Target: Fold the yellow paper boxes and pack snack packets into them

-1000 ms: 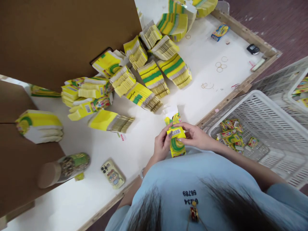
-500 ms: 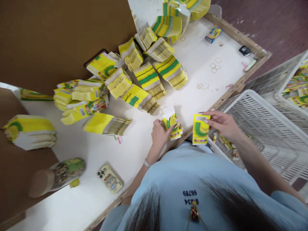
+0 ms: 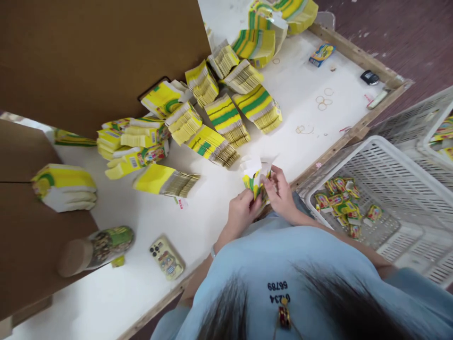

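Observation:
Close to the table's front edge, my left hand (image 3: pixel 241 211) is closed around small yellow-and-green cardboard cartons (image 3: pixel 250 183) with white flaps standing up. My right hand (image 3: pixel 282 197) meets it from the other side, thumb and fingers pinching the carton by its raised flaps. How many cartons are in the grip cannot be made out, as the fingers cover much of them. Just beyond lie fanned stacks of flattened cartons (image 3: pixel 210 145), and a similar fanned stack (image 3: pixel 165 180) lies to the left.
More carton stacks (image 3: pixel 260 107) fill the table's back, beside a large brown box (image 3: pixel 102 52). A phone (image 3: pixel 167 257) and a jar (image 3: pixel 101 248) lie at left. Rubber bands (image 3: pixel 322 103) and a blue box (image 3: pixel 322 54) lie at right. A white crate (image 3: pixel 384 146) below contains several small packs (image 3: pixel 343 200).
My right hand has moved left from over the crate's edge, bringing its yellow carton to the ones in my left hand. The view has shifted slightly.

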Available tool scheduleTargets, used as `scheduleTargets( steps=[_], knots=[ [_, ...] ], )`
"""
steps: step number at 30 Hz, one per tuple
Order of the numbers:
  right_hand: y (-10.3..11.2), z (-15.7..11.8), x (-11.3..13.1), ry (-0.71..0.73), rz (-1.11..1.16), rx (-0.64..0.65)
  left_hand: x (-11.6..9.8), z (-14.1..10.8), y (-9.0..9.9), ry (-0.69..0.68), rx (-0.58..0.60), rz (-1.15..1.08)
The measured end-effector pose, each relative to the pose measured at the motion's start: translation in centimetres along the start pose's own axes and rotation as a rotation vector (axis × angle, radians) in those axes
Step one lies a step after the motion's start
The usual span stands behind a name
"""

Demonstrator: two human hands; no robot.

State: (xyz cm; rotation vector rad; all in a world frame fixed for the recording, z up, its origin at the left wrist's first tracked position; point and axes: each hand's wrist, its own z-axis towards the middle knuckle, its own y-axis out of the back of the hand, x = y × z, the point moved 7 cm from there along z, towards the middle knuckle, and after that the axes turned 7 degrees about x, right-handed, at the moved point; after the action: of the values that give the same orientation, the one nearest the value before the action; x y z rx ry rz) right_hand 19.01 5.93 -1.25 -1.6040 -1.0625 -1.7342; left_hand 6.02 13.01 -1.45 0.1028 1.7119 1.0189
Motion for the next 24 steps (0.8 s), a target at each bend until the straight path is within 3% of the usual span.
scheduleTargets(
  steps=[2,5,8,10,13,19,24],
  knots=[
    [-1.4,0.0,-0.1,-0.026,0.090,-0.020,-1.1,0.0,0.1,-0.124,-0.037,0.005],
    [-1.4,0.0,0.2,-0.006,0.145,0.002,-2.0,0.1,0.1,-0.284,-0.098,-0.031],
    [-1.0,0.1,1.2,0.052,0.127,0.064,-2.1,0.3,-1.0,-0.320,-0.046,-0.290],
    [-0.9,0.2,1.8,0.085,0.059,0.107,-2.0,0.4,-2.1,-0.292,0.055,-0.495],
    [-0.5,0.4,2.1,0.091,-0.023,0.137,-1.5,0.1,-3.1,-0.196,0.158,-0.615],
    [0.0,0.2,1.3,-0.002,0.053,0.078,-0.2,-0.4,-2.1,0.058,0.058,-0.668],
    [-0.3,-0.7,-0.4,-0.128,0.237,-0.025,0.3,-0.7,-2.6,0.212,0.012,-0.698]
  ],
)
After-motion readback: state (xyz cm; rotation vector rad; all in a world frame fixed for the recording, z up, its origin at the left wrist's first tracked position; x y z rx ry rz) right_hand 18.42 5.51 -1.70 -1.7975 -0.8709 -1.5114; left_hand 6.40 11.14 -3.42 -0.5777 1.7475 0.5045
